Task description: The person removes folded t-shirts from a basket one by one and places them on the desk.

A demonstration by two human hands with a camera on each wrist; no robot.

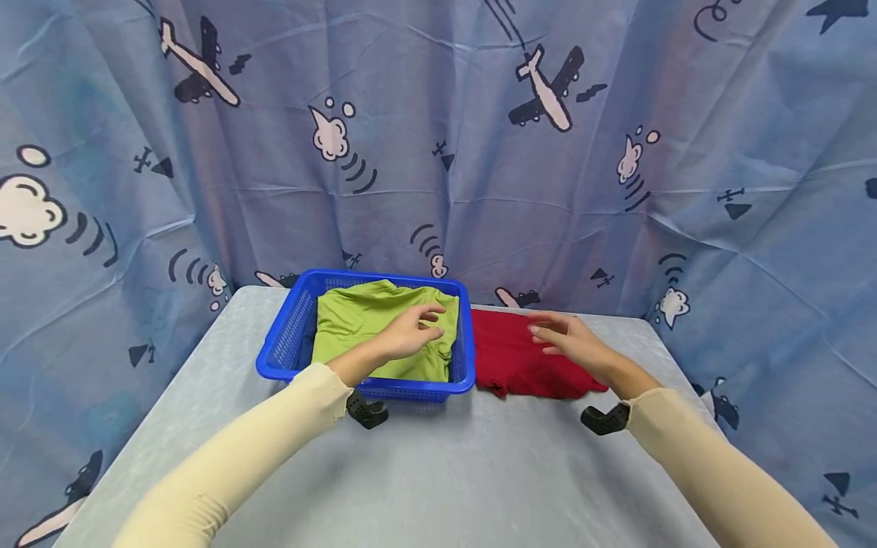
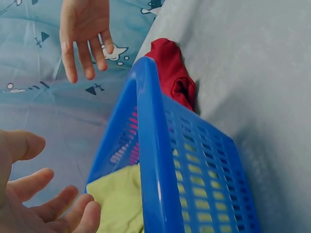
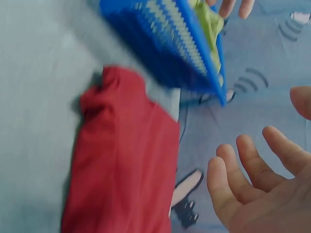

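Basket (image 1: 404, 390), blue plastic with slotted walls, sits by back edge of table (image 1: 466, 472), nearer back-left corner. Green cloth (image 1: 363, 320) inside, spread across most of it, rumpled. Red cloth (image 1: 514, 350) lies on table just right of basket, along back edge, front side bunched; whether it touches basket is hard to tell, right wrist view blurry. Left hand (image 1: 409, 332) hovers above basket's right half, over green cloth: fingers (image 2: 31, 185) apart, slightly bent, gripping nothing. Right hand (image 1: 572, 342) hovers above red cloth, fingers spread and loosely bent, nothing held. Hands face each other across basket's right rim. Cream sleeves (image 1: 240, 449) both arms, black device (image 1: 368, 409) at each wrist. Blue curtain (image 1: 411, 183) with airplane prints hangs behind table.
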